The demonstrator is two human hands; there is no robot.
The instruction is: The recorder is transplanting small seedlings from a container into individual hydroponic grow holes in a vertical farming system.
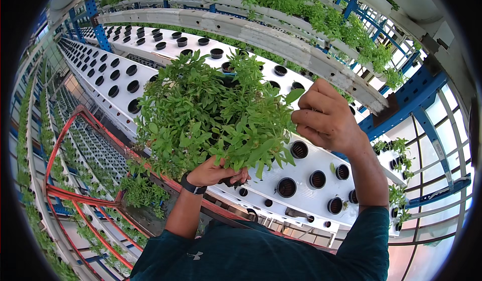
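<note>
A dense bunch of leafy green plants (211, 111) spreads before me over the white grow trough. My left hand (218, 175), a dark watch on its wrist, grips the near lower edge of the bunch, where dark roots or soil show under the fingers. To the right of the foliage my right hand (324, 115) is raised with curled fingers. A single green leaf (293, 96) stands out by its fingertips; whether they pinch it cannot be told. Black net cups (287, 187) sit in holes of the white trough cover (260, 190), to the right of the plants.
A red metal railing (81, 200) runs at the left and under the plants. Another leafy clump (143, 196) rests on a dark surface inside it. A pale beam (241, 29) crosses beyond the trough, and a blue perforated post (408, 96) stands at the right.
</note>
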